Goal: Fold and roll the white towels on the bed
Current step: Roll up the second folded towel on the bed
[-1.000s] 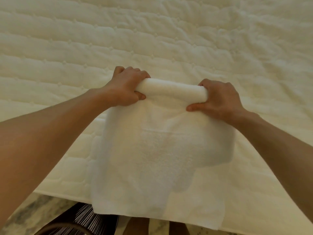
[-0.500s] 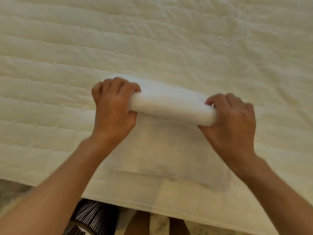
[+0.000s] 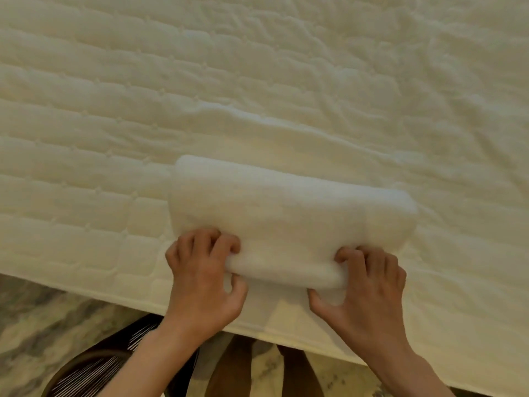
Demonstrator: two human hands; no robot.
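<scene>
A white towel (image 3: 289, 213) lies folded on the quilted bed (image 3: 200, 96), close to the bed's near edge. Its near end is curled into a small roll. My left hand (image 3: 203, 279) grips the left end of that roll, fingers over the top and thumb underneath. My right hand (image 3: 366, 287) grips the right end the same way. The flat rest of the towel stretches away from my hands toward the middle of the bed. Only this one towel is in view.
The cream quilted bed cover fills most of the view, wrinkled toward the right. The bed's near edge (image 3: 86, 290) runs diagonally below my hands. Marbled floor (image 3: 43, 325) and dark striped clothing (image 3: 94, 365) show beneath it.
The towel hung from my raised hands, then lay on the bed rolled at its far end. Both hands have since come back to the bed's near edge and hold a roll there.
</scene>
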